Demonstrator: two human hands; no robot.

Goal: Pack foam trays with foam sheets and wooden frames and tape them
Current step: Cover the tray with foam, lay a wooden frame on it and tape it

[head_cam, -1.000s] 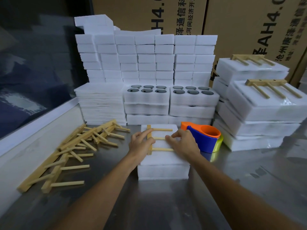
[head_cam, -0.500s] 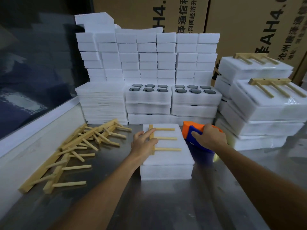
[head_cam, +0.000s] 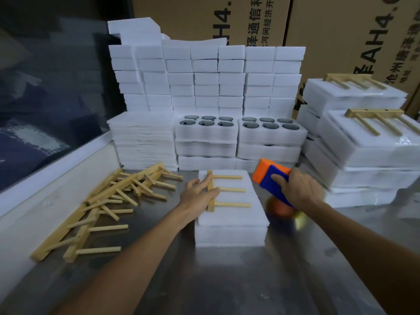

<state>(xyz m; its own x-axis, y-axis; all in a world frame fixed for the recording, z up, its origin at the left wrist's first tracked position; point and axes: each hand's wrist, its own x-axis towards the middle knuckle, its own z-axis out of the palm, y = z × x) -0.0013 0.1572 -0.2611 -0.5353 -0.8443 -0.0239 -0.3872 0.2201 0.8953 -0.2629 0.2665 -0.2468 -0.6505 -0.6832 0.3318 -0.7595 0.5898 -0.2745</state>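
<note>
Big brown cardboard boxes stand behind the shiny metal table. A dark window is left of the boxes.

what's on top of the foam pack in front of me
A wooden frame with three pegs lies on the foam pack, the left hand resting on its bar. The pack's inside is covered.
</note>
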